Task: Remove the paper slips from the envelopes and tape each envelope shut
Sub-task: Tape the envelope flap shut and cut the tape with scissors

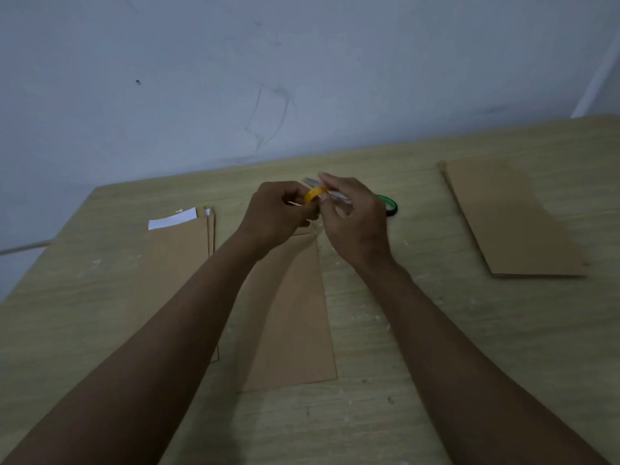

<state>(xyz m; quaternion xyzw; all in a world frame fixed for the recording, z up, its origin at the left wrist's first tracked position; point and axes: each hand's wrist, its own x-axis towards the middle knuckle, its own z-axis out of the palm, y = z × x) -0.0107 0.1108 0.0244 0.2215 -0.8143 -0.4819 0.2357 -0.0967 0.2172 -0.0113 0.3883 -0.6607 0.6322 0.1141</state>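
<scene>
This looks like a plain desk corner in a home or small office, dimly lit, though which of the two cannot be told. A light wood-grain laminate tabletop [436, 330], flecked with pale specks and scuffs, is pushed up against a bare bluish-white painted wall [302, 62] marked with faint pencil-like scribbles and a small dark spot. Stationery lies spread over it: flat brown paper envelopes [513, 219] in separate piles, a white paper slip [172, 218] poking from one pile, and green-handled scissors [389, 204], which suits paperwork rather than cooking or machine work.
</scene>
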